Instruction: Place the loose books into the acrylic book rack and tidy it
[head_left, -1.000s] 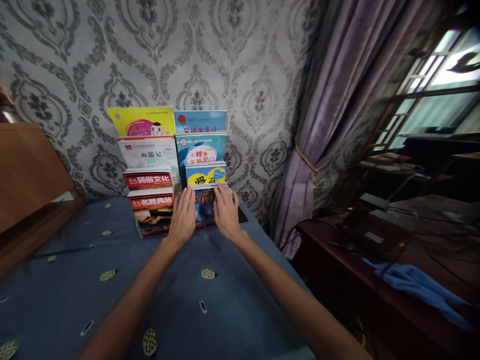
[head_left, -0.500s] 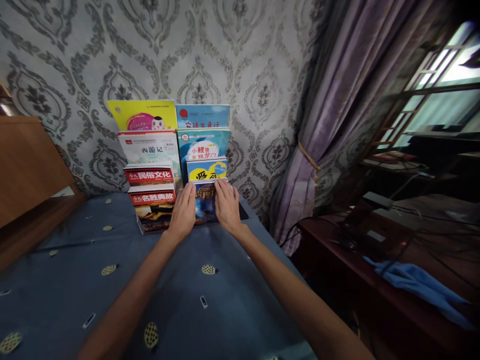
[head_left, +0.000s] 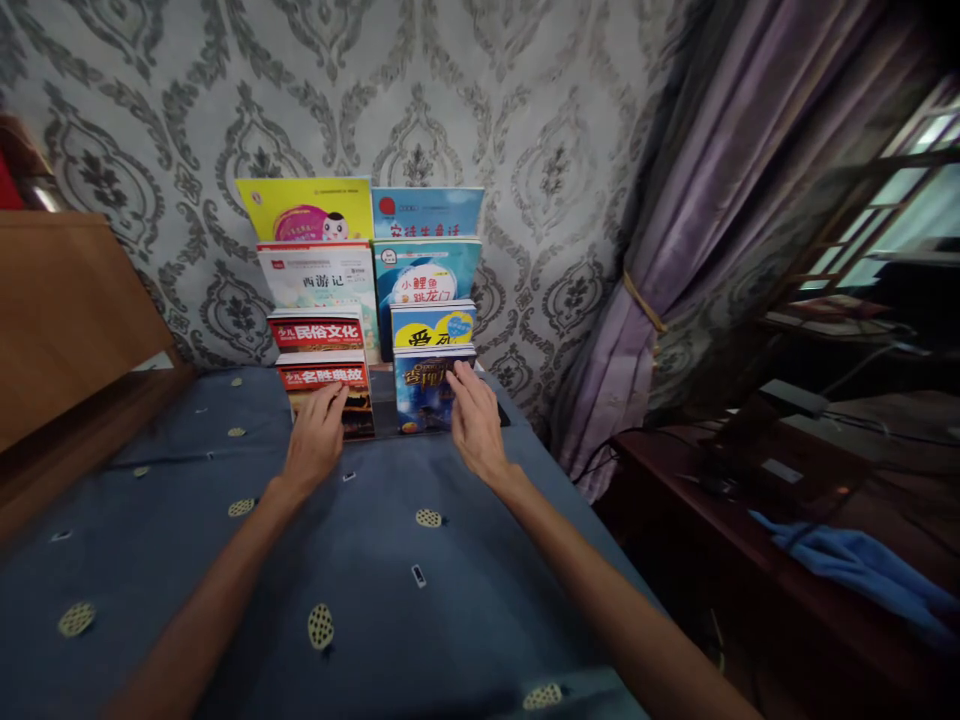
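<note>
Two tiered rows of books stand against the patterned wall on a blue cloth (head_left: 225,560). My left hand (head_left: 315,440) lies with fingers stretched out on the front red-banded book (head_left: 352,385) of the left row. My right hand (head_left: 474,420) rests with fingers extended against the front dark blue book (head_left: 420,395) of the right row. Behind these stand a yellow-and-blue book (head_left: 433,325), a red-titled book (head_left: 316,330), a white book (head_left: 319,275), a teal book (head_left: 426,268), a yellow book (head_left: 304,207) and a light blue book (head_left: 427,210).
A wooden headboard (head_left: 60,310) stands at the left. A purple curtain (head_left: 712,200) hangs at the right beside a window. A dark wooden desk (head_left: 750,500) with cables and a blue cloth (head_left: 862,570) is at the right.
My left hand has moved left from the dark blue book onto the front book of the left row. My right hand stays on the dark blue book. The view has shifted slightly.
</note>
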